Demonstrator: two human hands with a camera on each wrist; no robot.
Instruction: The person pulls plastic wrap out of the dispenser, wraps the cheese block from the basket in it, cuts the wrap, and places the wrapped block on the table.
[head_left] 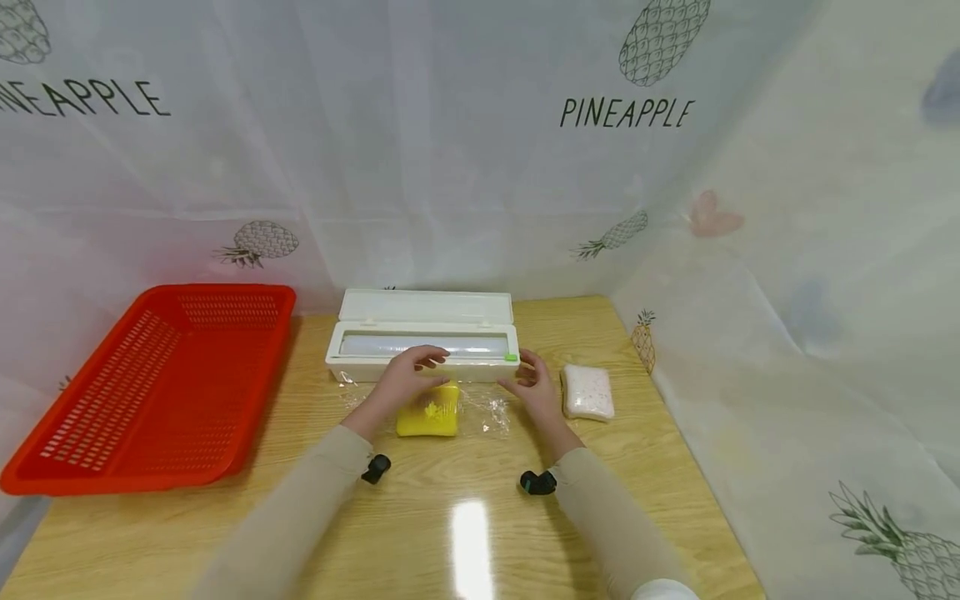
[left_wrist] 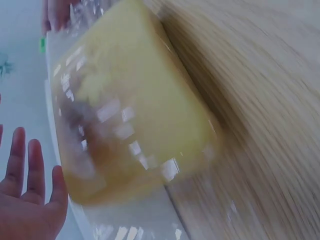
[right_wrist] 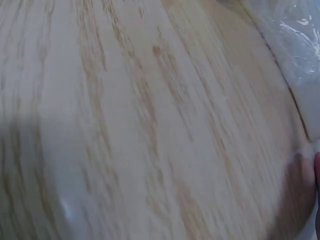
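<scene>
A yellow block [head_left: 427, 412] with a lighter leaf-like mark lies on the table under clear plastic film [head_left: 483, 412]. In the left wrist view the block [left_wrist: 140, 95] looks large, blurred and glossy. Just behind it stands a white film dispenser box [head_left: 360, 367], lid raised, with a roll inside. My left hand [head_left: 407, 379] hovers over the block's left upper side; its fingers [left_wrist: 36, 167] are spread and hold nothing. At the box's right front corner is my right hand [head_left: 536, 390], fingers loosely bent, thumb apart from them. Only a sliver of it shows in the right wrist view.
A red plastic basket [head_left: 258, 400] stands on the left of the wooden table [head_left: 420, 517]. To the right of my right hand lies a pale pink wrapped block [head_left: 588, 392]. A printed curtain [head_left: 465, 167] hangs behind the table and along its right side.
</scene>
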